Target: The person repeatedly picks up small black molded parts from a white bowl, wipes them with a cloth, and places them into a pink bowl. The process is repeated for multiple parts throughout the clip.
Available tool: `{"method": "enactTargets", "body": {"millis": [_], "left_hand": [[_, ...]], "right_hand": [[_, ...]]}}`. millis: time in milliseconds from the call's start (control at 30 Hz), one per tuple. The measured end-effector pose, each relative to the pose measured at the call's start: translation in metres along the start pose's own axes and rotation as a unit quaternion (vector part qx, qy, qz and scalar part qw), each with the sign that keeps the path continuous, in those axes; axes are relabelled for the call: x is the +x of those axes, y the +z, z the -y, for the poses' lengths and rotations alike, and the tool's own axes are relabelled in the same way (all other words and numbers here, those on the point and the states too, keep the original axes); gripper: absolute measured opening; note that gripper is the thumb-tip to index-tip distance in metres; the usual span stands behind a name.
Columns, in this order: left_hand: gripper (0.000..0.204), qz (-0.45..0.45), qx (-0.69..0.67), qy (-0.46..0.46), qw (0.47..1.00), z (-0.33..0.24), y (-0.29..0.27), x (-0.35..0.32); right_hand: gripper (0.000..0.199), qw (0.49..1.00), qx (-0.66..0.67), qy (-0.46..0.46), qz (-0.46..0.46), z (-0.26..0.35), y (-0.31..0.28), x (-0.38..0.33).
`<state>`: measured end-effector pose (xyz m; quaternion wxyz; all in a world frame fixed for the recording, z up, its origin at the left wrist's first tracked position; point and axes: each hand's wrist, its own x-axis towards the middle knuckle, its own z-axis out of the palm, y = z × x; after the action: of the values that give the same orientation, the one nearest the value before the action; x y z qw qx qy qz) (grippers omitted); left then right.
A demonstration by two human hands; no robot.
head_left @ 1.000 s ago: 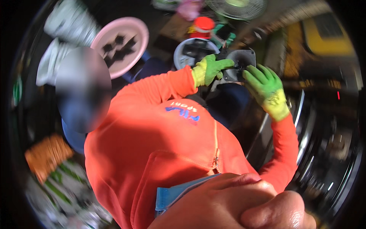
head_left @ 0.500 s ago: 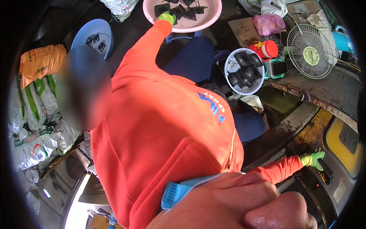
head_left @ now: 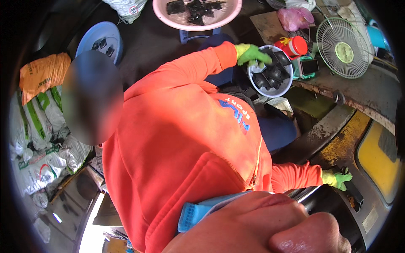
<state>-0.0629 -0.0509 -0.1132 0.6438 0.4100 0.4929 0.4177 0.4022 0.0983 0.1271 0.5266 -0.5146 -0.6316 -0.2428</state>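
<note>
My left hand, in a green glove, reaches over the near-left side of a white basin. Its fingers are stretched out above glossy black cupped pieces heaped inside; they are slightly blurred, and I see nothing held. Far out at the right, my gloved right hand is closed around a dark handle on a worn grey-and-yellow machine panel with a yellow window. Past my knees, a pink basin on a blue stand holds several dark, wet-looking pieces.
Right of the white basin stand a red jug, a green-cased screen device and a wire-guard fan. At far left are a blue basin with dark pieces, an orange sack and several white sacks.
My left hand has left the pieces in the pink basin and swung right to the white basin. My right hand, still at the handle, has shifted a little left with it.
</note>
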Motion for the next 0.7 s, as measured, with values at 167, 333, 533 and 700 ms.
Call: {"method": "enactTargets", "body": {"millis": [167,333,533,700], "left_hand": [[0.035,0.092,-0.332,-0.159,0.925,0.014,0.052,0.001],[0.037,0.109,-0.261,-0.199,0.938,0.048,0.051,0.012],[0.035,0.073,-0.316,-0.179,0.929,0.075,0.053,0.030],[0.031,0.061,-0.267,-0.195,0.942,0.080,0.057,0.031]], "right_hand": [[0.031,0.993,0.083,-0.074,-0.049,0.057,-0.034,-0.031],[0.029,0.980,0.081,-0.148,-0.104,0.082,-0.063,-0.023],[0.030,0.917,-0.159,-0.339,-0.139,0.034,-0.097,0.038],[0.024,0.932,-0.201,-0.289,-0.088,0.005,-0.127,0.037]]}}
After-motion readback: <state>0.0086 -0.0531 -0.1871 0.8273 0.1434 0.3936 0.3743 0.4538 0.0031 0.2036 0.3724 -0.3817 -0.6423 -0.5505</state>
